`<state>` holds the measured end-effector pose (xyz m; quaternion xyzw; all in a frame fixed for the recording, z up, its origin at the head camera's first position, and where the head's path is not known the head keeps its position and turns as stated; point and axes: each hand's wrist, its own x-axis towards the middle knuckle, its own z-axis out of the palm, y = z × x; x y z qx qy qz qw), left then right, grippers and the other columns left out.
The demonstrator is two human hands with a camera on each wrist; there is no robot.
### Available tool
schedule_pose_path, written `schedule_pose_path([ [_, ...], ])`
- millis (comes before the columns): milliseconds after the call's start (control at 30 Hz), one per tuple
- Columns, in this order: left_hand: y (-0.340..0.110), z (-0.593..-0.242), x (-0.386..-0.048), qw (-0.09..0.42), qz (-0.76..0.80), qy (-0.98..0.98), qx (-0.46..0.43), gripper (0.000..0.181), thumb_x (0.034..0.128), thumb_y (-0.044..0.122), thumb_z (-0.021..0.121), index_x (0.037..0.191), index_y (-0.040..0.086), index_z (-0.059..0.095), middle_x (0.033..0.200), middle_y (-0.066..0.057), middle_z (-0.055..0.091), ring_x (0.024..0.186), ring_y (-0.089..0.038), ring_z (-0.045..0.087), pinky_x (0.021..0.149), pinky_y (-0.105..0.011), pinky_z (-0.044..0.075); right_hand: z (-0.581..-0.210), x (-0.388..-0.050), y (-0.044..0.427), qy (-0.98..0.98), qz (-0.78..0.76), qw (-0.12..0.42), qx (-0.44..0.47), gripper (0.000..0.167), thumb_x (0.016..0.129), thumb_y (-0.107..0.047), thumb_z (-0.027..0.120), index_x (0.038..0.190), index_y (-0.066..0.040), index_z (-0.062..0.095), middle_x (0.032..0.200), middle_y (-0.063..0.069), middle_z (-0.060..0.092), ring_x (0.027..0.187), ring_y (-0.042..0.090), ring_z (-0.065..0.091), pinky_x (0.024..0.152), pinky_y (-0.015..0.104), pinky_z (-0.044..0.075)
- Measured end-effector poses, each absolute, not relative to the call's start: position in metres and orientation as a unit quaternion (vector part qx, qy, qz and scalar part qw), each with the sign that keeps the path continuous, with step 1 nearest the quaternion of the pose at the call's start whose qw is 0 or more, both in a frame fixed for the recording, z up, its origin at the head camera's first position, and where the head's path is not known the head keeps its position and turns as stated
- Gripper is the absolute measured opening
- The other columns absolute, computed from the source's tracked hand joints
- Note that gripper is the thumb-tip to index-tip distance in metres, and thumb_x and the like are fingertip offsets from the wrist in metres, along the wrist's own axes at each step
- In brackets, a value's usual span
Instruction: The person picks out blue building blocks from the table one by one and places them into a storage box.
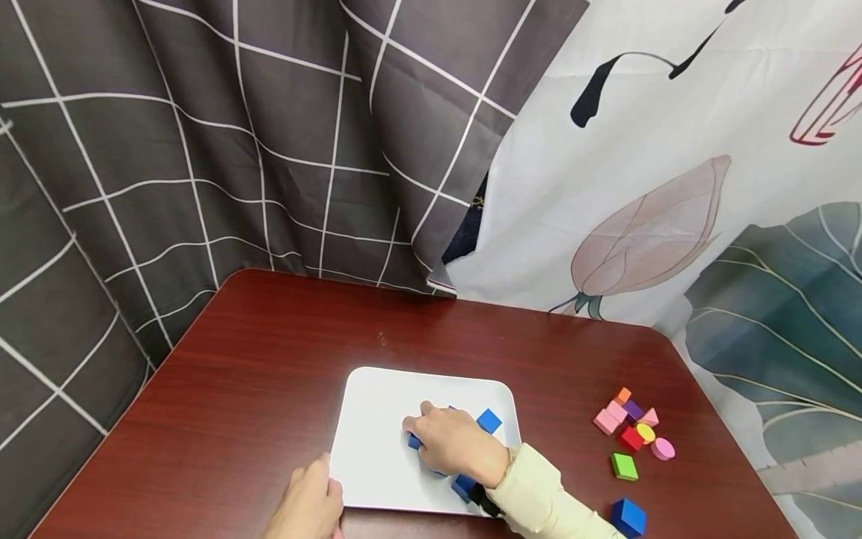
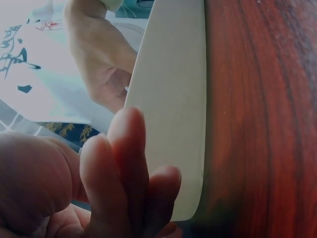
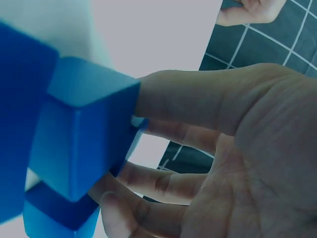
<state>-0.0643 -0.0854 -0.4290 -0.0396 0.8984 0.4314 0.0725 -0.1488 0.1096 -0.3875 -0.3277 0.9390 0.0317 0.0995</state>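
A white tray (image 1: 373, 419) lies on the table with several blue blocks in it. My left hand (image 1: 310, 498) holds the tray's near left corner; in the left wrist view its bent fingers (image 2: 130, 144) lie against the tray's outer wall. Over the tray reaches my right hand (image 1: 458, 442), thumb and fingers gripping a blue block (image 3: 89, 134). Close by that block are other blue blocks, partly hidden by the hand in the head view. One blue block (image 1: 488, 421) shows beyond the hand, another (image 1: 463, 486) beneath the wrist.
To the tray's right lie small blocks: pink cubes (image 1: 609, 417), a red one (image 1: 631, 439), a yellow round one (image 1: 646, 433), a green one (image 1: 624, 466), and several others. A larger blue cube (image 1: 628, 518) sits near the front. Curtains (image 1: 303, 150) hang behind the brown table (image 1: 222, 419).
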Motion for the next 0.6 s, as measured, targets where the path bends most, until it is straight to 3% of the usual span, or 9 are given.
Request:
schedule_pose_path([
  [167, -0.086, -0.43, -0.065, 0.08, 0.441, 0.893, -0.042, 0.025, 0.0787, 0.0, 0.042, 0.099, -0.012, 0.051, 0.055, -0.003, 0.048, 0.031, -0.005, 0.047, 0.052, -0.023, 0.045, -0.378, -0.147, 0.118, 0.944, 0.017, 0.087, -0.318, 0.027, 0.084, -0.019, 0.059, 0.111, -0.019, 0.06, 0.083, 0.001, 0.05, 0.061, 0.011, 0.047, 0.048, 0.026, 0.039],
  [333, -0.087, -0.43, -0.065, 0.076, 0.442, 0.893, -0.039, 0.014, 0.0782, -0.001, 0.042, 0.088, -0.006, 0.051, 0.055, -0.003, 0.047, 0.032, -0.004, 0.046, 0.049, -0.022, 0.043, -0.371, -0.145, 0.139, 0.953, -0.016, 0.037, -0.299, 0.033, 0.086, -0.024, 0.057, 0.118, -0.017, 0.056, 0.092, 0.003, 0.053, 0.065, 0.01, 0.049, 0.047, 0.024, 0.039],
  [433, -0.088, -0.43, -0.066, 0.076, 0.433, 0.897, -0.039, 0.014, 0.078, -0.001, 0.044, 0.088, -0.006, 0.052, 0.056, -0.003, 0.048, 0.035, -0.006, 0.048, 0.052, -0.025, 0.045, -0.37, -0.143, 0.159, 0.962, -0.027, 0.017, -0.273, 0.031, 0.085, -0.026, 0.059, 0.114, -0.016, 0.059, 0.094, 0.003, 0.055, 0.064, 0.009, 0.049, 0.047, 0.025, 0.04],
  [600, -0.088, -0.432, -0.068, 0.081, 0.409, 0.908, -0.049, 0.017, 0.0775, 0.001, 0.047, 0.092, -0.006, 0.054, 0.067, -0.009, 0.054, 0.052, -0.014, 0.053, 0.06, -0.035, 0.048, -0.367, -0.137, 0.198, 0.982, -0.049, 0.047, -0.175, 0.033, 0.081, -0.029, 0.066, 0.11, -0.015, 0.062, 0.099, 0.004, 0.056, 0.069, 0.013, 0.052, 0.057, 0.034, 0.05],
])
